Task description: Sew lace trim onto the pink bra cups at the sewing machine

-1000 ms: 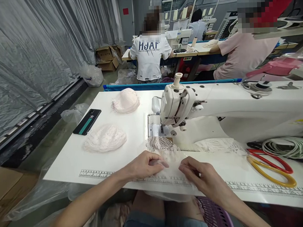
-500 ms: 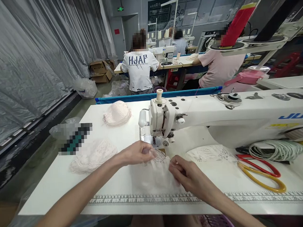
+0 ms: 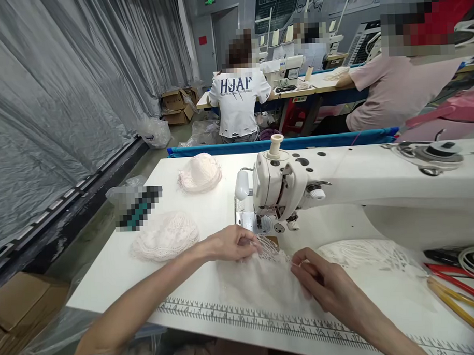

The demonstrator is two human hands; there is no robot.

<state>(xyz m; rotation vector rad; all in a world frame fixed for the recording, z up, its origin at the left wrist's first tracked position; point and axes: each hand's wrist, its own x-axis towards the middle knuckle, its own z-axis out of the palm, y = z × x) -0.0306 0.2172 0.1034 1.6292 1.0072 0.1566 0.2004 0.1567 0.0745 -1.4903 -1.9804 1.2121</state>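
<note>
A sheer white fabric piece with a lace edge [image 3: 260,283] lies in front of the sewing machine [image 3: 291,183]. My left hand [image 3: 235,243] pinches its lace edge on the left, close to the needle area. On the other side, my right hand [image 3: 316,278] has thumb and fingers closed on the lace's right end. Between my hands the lace strip spans just below the presser foot, and the sheer part hangs toward the table's front. Behind my right hand lies a white lace strip [image 3: 367,253] on the machine bed.
A pale pink lace-edged pile [image 3: 165,236] and a pale pink cup-shaped stack [image 3: 200,172] rest on the left of the table. Scissors with red and yellow handles [image 3: 459,299] lie at right. A ruler tape [image 3: 242,317] runs along the front edge. People sit at machines beyond.
The camera view has turned left, shifting the scene rightward. Both hands keep their pinch on the lace edge, with little movement relative to the machine.
</note>
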